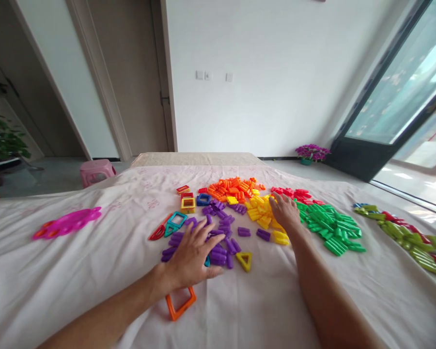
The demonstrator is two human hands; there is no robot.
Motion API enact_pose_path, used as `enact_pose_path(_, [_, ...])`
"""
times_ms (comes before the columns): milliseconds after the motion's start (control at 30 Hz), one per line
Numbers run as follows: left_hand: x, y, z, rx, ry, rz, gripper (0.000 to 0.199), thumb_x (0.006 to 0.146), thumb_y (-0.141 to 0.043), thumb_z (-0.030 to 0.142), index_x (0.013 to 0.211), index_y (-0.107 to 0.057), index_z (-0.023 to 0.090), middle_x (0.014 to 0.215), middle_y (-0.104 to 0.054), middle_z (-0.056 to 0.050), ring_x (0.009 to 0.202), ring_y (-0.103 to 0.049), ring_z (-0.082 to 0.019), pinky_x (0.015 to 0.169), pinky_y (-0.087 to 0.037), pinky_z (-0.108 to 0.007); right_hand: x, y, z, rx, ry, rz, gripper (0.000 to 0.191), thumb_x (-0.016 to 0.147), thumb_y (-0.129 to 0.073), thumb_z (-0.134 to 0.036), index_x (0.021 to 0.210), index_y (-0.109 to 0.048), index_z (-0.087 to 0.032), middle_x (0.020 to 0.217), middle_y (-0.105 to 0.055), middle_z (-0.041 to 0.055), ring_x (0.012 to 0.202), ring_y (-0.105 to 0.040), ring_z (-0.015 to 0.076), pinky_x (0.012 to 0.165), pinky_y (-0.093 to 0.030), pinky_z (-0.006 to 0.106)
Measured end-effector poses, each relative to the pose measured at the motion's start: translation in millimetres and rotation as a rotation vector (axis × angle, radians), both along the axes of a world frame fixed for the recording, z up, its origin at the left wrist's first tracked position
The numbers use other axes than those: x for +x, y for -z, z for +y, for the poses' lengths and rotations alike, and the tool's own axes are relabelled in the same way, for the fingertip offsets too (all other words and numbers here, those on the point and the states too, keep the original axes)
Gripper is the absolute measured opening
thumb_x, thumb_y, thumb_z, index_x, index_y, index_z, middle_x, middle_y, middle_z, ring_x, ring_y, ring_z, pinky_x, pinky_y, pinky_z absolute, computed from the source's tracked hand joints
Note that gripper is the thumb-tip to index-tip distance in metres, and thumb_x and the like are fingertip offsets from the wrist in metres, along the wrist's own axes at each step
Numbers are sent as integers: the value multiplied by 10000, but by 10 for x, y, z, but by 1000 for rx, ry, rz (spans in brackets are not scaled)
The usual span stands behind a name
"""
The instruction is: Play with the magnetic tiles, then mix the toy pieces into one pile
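My left hand (193, 252) lies over a pile of purple plastic pieces (218, 256), its fingers spread. Part of that pile is hidden beneath the palm. An orange square frame (181, 310) pokes out under my left wrist, and a yellow triangle frame (244, 261) sits to the right of the purple pieces. Farther right, my right hand (285, 211) reaches to the edge of the yellow pieces (258, 212). Its fingertips point away from me, and whether they grip a piece is not visible. Green pieces (330, 225) are heaped just right of that wrist.
Orange pieces (232, 188) and red pieces (298, 194) lie behind. Teal frames (175, 224) and stacked yellow frames (188, 205) sit left of the piles. A magenta plastic item (70, 223) is at far left, lime pieces (403, 233) at far right. The tablecloth (105, 271) is wrinkled.
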State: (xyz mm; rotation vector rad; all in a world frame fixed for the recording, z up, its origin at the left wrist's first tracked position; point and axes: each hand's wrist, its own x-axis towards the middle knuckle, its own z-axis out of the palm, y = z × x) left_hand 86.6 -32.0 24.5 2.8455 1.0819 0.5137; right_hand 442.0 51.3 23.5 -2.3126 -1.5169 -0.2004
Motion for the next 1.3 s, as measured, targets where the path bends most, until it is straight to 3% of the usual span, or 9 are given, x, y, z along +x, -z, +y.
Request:
enact_pose_path(167, [361,100,148,-20,42,62,700,717,-625,636,1324,-497,312,1516,-320,-90,1398,-225,-361,1102,-146,-630,-7,116,-48,-158,-32,-37,508,936,-278,-597,1338,-499,-377,1398,-469,14,1322,-320,308,1037,-296,510])
enact_pose_path(400, [191,69,256,2,-53,91,390,773,-619,335,1152,-583,248,1261,-531,-92,1164,-498,-274,1026,-360,-457,-803,78,-140,-148,-342,-13,513,907,-419,-579,1352,-499,-338,1354,-491,69,1199,-453,297,986,-348,451])
enact_pose_path(533, [-70,37,283,10,-128,99,382,747,-600,250,1128,-590,232,1178,-554,-86,1091,-532,-249,977,-404,-399,-1233,28,-255,-124,-706,83,444,925,-435,-530,1303,-554,-329,1319,-538,51,1197,-480,262,1018,-351,425])
enact_pose_path(633, [-321,53,343,10,-212,120,423,724,-548,147,1138,-593,222,1151,-568,-81,1070,-542,-235,951,-420,-381,-1221,-73,-239,-36,-992,256,430,977,-346,-472,1217,-629,-253,1243,-610,47,1127,-555,206,982,-412,329])
enact_pose_path(700, [-473,67,370,12,-296,132,446,707,-499,73,1115,-613,214,1127,-584,-81,1053,-553,-223,955,-417,-382,-1001,-150,-177,46,-893,304,453,995,-300,-438,1168,-655,-216,1180,-645,61,1075,-590,200,941,-442,307])
enact_pose_path(800, [-563,70,316,64,-406,120,450,720,-497,70,1129,-623,208,1230,-563,-104,1165,-504,-252,1031,-353,-439,-472,-198,-80,106,-444,96,397,970,-362,-379,1203,-633,-205,1253,-601,92,1167,-528,258,1016,-373,388])
enact_pose_path(933, [-282,64,62,94,-345,58,496,787,-598,339,1276,-545,271,1432,-426,-98,1362,-307,-308,1119,-211,-525,75,-40,-32,-118,57,77,503,965,-280,-472,1350,-511,-245,1360,-496,136,1220,-466,335,968,-381,490])
enact_pose_path(1100, [371,94,-126,81,-49,44,750,722,-613,636,1372,-436,308,1534,-276,-100,1429,-143,-338,1132,-94,-595,-128,222,-10,-287,-9,10,510,953,-247,-552,1343,-502,-344,1388,-450,107,1219,-459,333,978,-338,517])
enact_pose_path(1300, [563,40,71,76,-105,52,434,809,-561,514,1147,-592,243,1454,-379,-108,1355,-298,-335,1101,-144,-621,-839,213,-75,-229,-281,-19,455,957,-290,-522,1336,-499,-380,1421,-412,71,1206,-467,310,953,-377,476])
